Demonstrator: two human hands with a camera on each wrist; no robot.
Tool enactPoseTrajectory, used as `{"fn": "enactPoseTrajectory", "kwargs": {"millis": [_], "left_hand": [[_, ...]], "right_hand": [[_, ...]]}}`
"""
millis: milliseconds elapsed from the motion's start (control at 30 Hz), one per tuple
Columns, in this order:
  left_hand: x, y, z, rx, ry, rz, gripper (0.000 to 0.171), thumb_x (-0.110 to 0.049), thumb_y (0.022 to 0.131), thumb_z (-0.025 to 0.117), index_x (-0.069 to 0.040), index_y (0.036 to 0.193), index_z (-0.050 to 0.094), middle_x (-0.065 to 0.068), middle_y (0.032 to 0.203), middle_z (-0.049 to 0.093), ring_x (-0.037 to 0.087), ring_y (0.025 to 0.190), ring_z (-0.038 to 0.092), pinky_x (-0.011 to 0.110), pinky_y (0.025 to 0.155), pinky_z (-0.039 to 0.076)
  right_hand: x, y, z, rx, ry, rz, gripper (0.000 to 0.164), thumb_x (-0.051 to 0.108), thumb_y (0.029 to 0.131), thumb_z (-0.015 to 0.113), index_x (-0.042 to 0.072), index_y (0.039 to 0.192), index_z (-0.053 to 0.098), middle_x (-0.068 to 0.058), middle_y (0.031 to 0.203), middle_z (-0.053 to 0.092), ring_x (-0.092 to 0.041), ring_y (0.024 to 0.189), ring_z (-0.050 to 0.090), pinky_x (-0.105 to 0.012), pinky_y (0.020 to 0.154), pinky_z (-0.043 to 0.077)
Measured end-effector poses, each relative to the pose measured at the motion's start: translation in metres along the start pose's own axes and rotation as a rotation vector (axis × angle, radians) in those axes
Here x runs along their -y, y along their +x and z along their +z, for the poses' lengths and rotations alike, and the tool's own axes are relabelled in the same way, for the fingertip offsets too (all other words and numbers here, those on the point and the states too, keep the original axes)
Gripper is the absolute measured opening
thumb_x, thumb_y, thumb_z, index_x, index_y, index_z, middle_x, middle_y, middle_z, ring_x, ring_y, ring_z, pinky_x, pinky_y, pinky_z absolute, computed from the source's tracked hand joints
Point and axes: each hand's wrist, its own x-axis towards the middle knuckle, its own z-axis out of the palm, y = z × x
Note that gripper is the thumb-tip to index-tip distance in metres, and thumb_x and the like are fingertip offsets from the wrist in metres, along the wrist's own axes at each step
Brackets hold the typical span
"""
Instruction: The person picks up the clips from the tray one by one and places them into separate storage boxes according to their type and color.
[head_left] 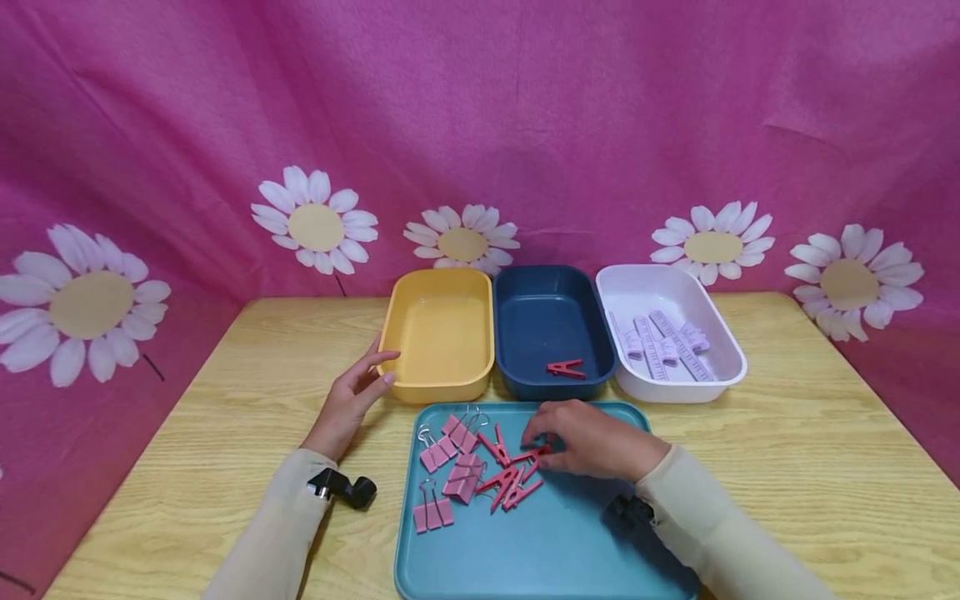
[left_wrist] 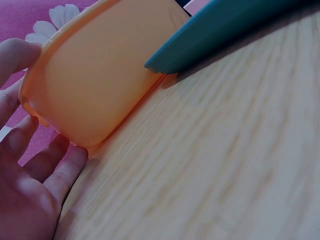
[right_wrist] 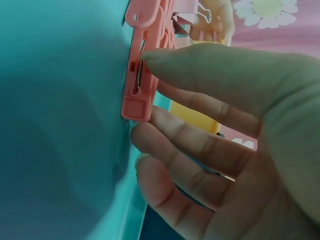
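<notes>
My right hand [head_left: 600, 442] is over the teal tray [head_left: 555, 542], thumb and fingers pinching a red clothespin [right_wrist: 137, 85] beside several other red clothespins [head_left: 517, 490]. In the right wrist view the thumb lies against its spring, with the other fingers loosely bent below. Pink binder clips [head_left: 463, 477] lie to the left of the clothespins on the tray. At the left rim of the yellow bin [head_left: 442, 333], my left hand [head_left: 348, 408] touches the edge with relaxed fingers. The left wrist view has its fingertips against the bin's outer side.
A navy bin [head_left: 551, 312] with one red clothespin [head_left: 566, 369] in it stands right of the yellow one. Further right, a white bin [head_left: 652, 287] holds several pale purple ruler-like strips [head_left: 678, 343]. A pink flowered cloth [head_left: 480, 100] hangs behind the wooden table [head_left: 225, 417].
</notes>
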Motion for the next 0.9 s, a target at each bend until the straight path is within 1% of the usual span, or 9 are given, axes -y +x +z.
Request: {"fn": "enactPoseTrajectory", "kwargs": {"millis": [133, 300, 367, 433, 533, 733, 900], "left_hand": [[-0.0001, 0.0011, 0.0010, -0.003, -0.002, 0.018, 0.042, -0.035, 0.095, 0.062, -0.022, 0.135, 0.056, -0.017, 0.157, 0.021, 0.010, 0.145, 0.017, 0.042, 0.117, 0.020], [0.0012, 0.0000, 0.0019, -0.007, 0.027, -0.012, 0.044, -0.043, 0.092, 0.063, -0.027, 0.133, 0.057, -0.022, 0.155, 0.021, 0.012, 0.145, 0.019, 0.043, 0.117, 0.022], [0.0023, -0.0008, 0.0023, -0.010, 0.037, -0.018, 0.043, -0.042, 0.092, 0.063, -0.027, 0.133, 0.057, -0.021, 0.155, 0.021, 0.013, 0.145, 0.019, 0.043, 0.116, 0.022], [0.0037, -0.0007, 0.0023, -0.007, 0.032, -0.006, 0.041, -0.037, 0.094, 0.062, -0.025, 0.133, 0.057, -0.019, 0.156, 0.021, 0.013, 0.145, 0.019, 0.043, 0.116, 0.022], [0.0045, -0.0003, 0.0021, -0.011, 0.035, 0.006, 0.040, -0.035, 0.095, 0.062, -0.024, 0.133, 0.057, -0.017, 0.157, 0.021, 0.013, 0.145, 0.017, 0.043, 0.116, 0.022], [0.0033, 0.0000, 0.0008, -0.016, 0.025, -0.003, 0.041, -0.037, 0.094, 0.062, -0.025, 0.133, 0.057, -0.016, 0.158, 0.020, 0.012, 0.145, 0.016, 0.043, 0.117, 0.022], [0.0030, 0.0000, 0.0006, -0.017, 0.035, -0.007, 0.042, -0.040, 0.093, 0.062, -0.027, 0.133, 0.057, -0.020, 0.156, 0.020, 0.011, 0.145, 0.016, 0.043, 0.116, 0.023]], "right_hand": [[-0.0004, 0.0004, 0.0007, -0.007, -0.008, -0.018, 0.021, 0.017, 0.083, 0.076, 0.016, 0.104, 0.073, 0.004, 0.099, 0.064, -0.012, 0.088, 0.059, -0.031, 0.080, 0.053], [-0.0017, -0.0003, 0.0028, 0.007, 0.002, -0.025, 0.019, 0.016, 0.083, 0.077, 0.018, 0.101, 0.073, 0.007, 0.097, 0.064, -0.009, 0.088, 0.058, -0.029, 0.079, 0.053], [-0.0019, -0.0007, 0.0040, 0.017, 0.018, -0.017, 0.018, 0.015, 0.083, 0.076, 0.018, 0.101, 0.073, 0.008, 0.095, 0.063, -0.008, 0.086, 0.058, -0.027, 0.077, 0.053], [-0.0017, -0.0011, 0.0046, 0.023, 0.033, -0.005, 0.018, 0.015, 0.083, 0.076, 0.018, 0.100, 0.073, 0.008, 0.093, 0.062, -0.007, 0.083, 0.057, -0.025, 0.074, 0.052], [-0.0017, -0.0011, 0.0045, 0.022, 0.041, 0.018, 0.017, 0.015, 0.083, 0.077, 0.018, 0.099, 0.073, 0.009, 0.091, 0.061, -0.006, 0.081, 0.056, -0.023, 0.072, 0.052], [-0.0018, 0.0006, 0.0014, 0.019, 0.024, 0.029, 0.014, 0.014, 0.082, 0.077, 0.019, 0.095, 0.072, 0.011, 0.083, 0.059, -0.007, 0.077, 0.054, -0.022, 0.068, 0.050], [-0.0014, 0.0001, -0.0016, 0.040, 0.038, 0.049, 0.014, 0.014, 0.082, 0.077, 0.020, 0.093, 0.071, 0.013, 0.080, 0.059, -0.007, 0.074, 0.053, -0.021, 0.066, 0.048]]}}
